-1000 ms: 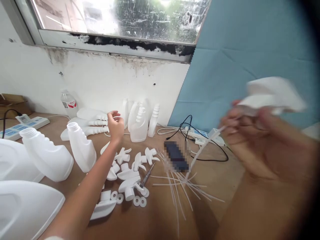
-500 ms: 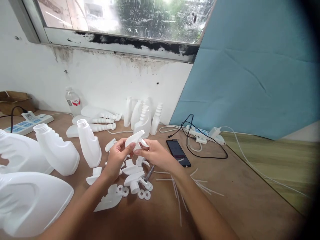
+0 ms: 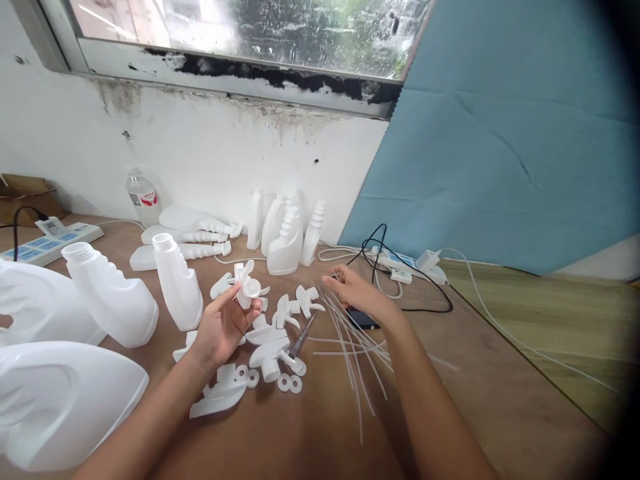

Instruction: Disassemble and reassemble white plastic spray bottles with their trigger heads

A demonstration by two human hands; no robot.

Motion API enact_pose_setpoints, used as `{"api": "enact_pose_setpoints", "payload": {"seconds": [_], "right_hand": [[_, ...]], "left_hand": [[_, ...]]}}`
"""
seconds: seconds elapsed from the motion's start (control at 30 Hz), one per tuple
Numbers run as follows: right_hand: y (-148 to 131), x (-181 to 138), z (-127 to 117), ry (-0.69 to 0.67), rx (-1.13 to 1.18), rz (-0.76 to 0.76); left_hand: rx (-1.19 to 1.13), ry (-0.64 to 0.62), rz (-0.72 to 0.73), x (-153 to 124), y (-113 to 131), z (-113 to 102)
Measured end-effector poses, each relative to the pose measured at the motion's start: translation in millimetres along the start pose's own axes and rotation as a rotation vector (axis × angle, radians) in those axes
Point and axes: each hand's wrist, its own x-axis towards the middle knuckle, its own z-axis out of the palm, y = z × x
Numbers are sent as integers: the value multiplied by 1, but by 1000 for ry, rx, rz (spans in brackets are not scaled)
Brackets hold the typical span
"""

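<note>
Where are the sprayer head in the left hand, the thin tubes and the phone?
sprayer head (image 3: 247, 288), head view, its round collar.
thin tubes (image 3: 350, 347), head view, middle of the bundle.
phone (image 3: 361, 318), head view, its visible dark corner.

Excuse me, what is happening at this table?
A person sits at a brown table covered with white plastic bottles and loose white trigger sprayer parts. The left hand holds one white plastic trigger sprayer head up off the table. The right hand is open over a bundle of thin clear plastic tubes, fingers at their upper ends.
</note>
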Motion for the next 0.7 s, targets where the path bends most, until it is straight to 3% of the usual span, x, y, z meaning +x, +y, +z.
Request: {"api": "enact_pose_setpoints", "payload": {"seconds": [0.1, 0.23, 0.5, 0.7], "right_hand": [[17, 10, 1, 32, -65, 20], [20, 10, 7, 40, -150, -42], [14, -27, 46, -236, -354, -397], [19, -28, 62, -267, -501, -564]], "left_hand": [[40, -93, -13, -3, -2, -1], [100, -120, -61, -4, -6, -5], [120, -124, -162, -7, -10, -16], [95, -153, -131, -7, -5, -16]]}}
